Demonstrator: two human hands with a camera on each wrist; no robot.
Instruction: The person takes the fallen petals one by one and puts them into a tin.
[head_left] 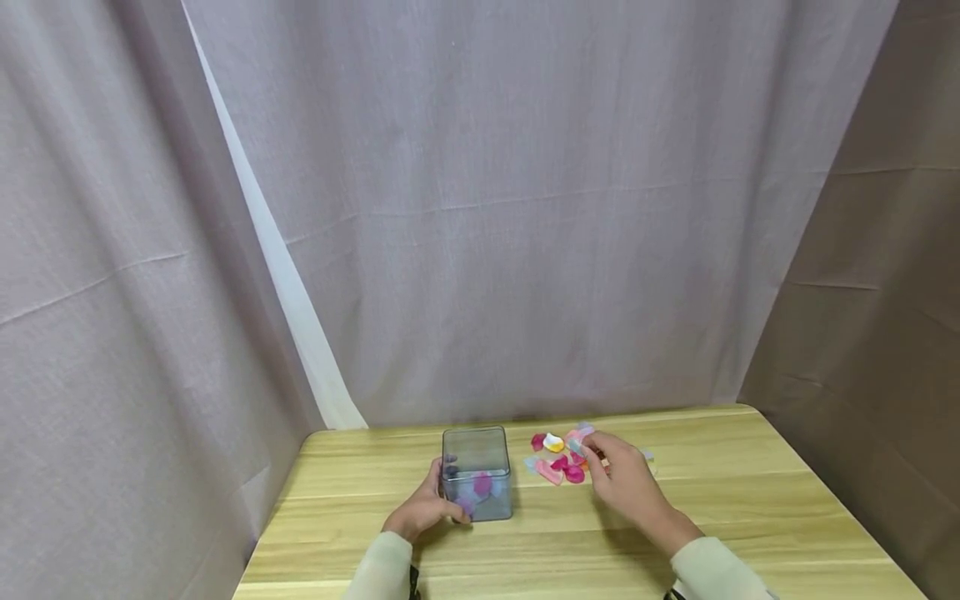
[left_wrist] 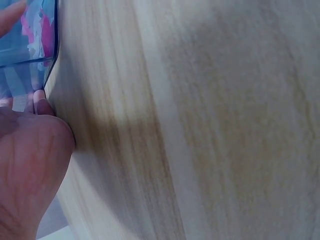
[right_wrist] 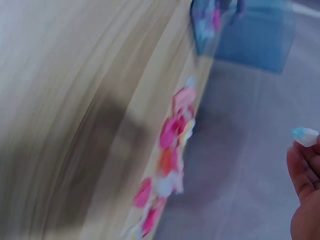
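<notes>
Spanning the far side, mauve-grey fabric curtains (head_left: 525,208) hang behind a pale wood-grain table (head_left: 540,558). Slightly left of centre stands a see-through blue-grey box (head_left: 498,505) with a square top, thin purple and magenta petals (head_left: 482,484) inside. A bare right hand (head_left: 630,483) hovers right of it, thumb and fingertips pinched together; a bare left hand (head_left: 427,506) grips the box's left side. Loose pink, magenta, orange and white petals (head_left: 573,474) lie right of the box. Between the right fingertips sits one white-and-light-blue petal (right_wrist: 307,137), off the tabletop.
</notes>
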